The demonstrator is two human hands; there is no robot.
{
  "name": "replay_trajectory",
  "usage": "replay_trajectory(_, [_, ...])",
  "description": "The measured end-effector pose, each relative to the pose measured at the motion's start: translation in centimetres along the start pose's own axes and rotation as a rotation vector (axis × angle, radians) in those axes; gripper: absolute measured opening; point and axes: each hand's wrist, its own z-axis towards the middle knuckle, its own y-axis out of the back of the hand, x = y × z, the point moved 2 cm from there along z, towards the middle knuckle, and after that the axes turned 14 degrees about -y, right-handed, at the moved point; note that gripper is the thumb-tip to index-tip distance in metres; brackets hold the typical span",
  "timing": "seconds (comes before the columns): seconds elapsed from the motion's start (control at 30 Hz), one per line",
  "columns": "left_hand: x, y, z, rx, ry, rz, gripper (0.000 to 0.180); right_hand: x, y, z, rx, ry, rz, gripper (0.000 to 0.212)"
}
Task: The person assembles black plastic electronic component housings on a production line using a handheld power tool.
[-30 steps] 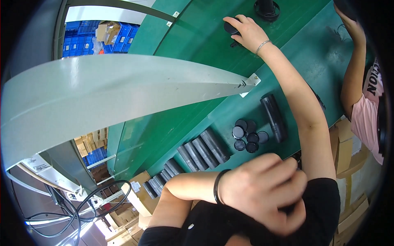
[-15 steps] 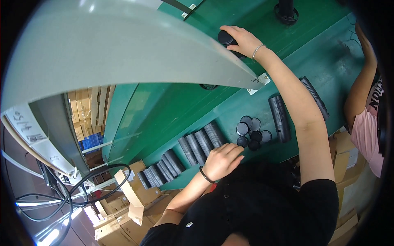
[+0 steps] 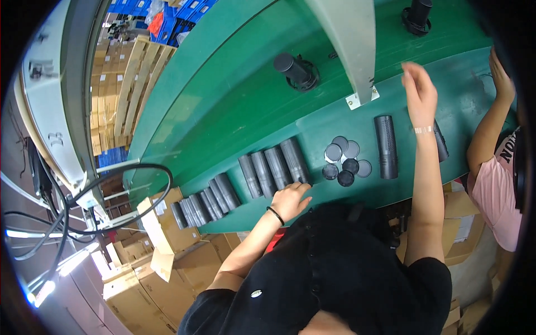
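Note:
My left hand (image 3: 290, 201) rests at the near end of a row of black ribbed tubes (image 3: 292, 159), its thumb apart from the bent fingers and nothing visible in its grasp. Above the right part of the bench is my right hand (image 3: 420, 95), open and holding nothing. Below and left of it lies a single black perforated tube (image 3: 386, 146); another tube (image 3: 441, 140) is partly behind my right wrist. Between the hands sits a loose cluster of round black caps (image 3: 346, 178). Beyond them, a black cylinder with a ring-shaped base (image 3: 294, 70) stands on the green belt (image 3: 234, 95).
A pale metal bracket arm (image 3: 354, 50) is bolted to the bench edge. Smaller black tubes (image 3: 204, 202) lie at left. Another ring-based cylinder (image 3: 417, 17) stands far right. A co-worker's arm (image 3: 494, 117) is at right. Cardboard boxes (image 3: 145, 285) and hanging cables (image 3: 67, 201) fill the left.
My right hand has let go of the black cylinder, drawn back to the right and opened. My left hand stays near the tubes. The whole view has shifted with my head.

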Motion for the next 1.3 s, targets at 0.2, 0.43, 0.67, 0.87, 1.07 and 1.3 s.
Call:
replay_trajectory(0.2, [4.2, -2.8, -2.3, -0.313, 0.272, -0.142, 0.021, -3.0, 3.2, -12.0, 0.156, -0.263, -0.194, 0.012])
replay_trajectory(0.43, [4.7, -3.7, 1.4, -0.348, 0.463, 0.163, 0.075, -3.9, 1.5, -18.0, 0.224, -0.302, -0.195, 0.009])
replay_trajectory(0.67, [3.8, -2.5, 4.2, -0.305, 0.498, -0.022, 0.1, -0.8, -1.2, -18.6, 0.344, -0.181, -0.223, 0.01])
replay_trajectory(0.87, [-1.1, 0.2, 1.3, -0.489, -0.029, -0.096, 0.088, 2.1, -4.9, -19.2, 0.631, -0.213, -0.132, 0.055])
replay_trajectory(1.07, [-1.0, -1.6, -0.6, -0.518, -0.061, -0.073, 0.084, 0.4, -9.2, -20.1, 0.732, 0.009, -0.074, 0.047])
replay_trajectory(1.3, [-0.2, -3.8, -0.6, -0.573, 0.064, -0.502, 0.075, -1.0, -10.1, -19.7, 0.807, -0.144, -0.084, 0.048])
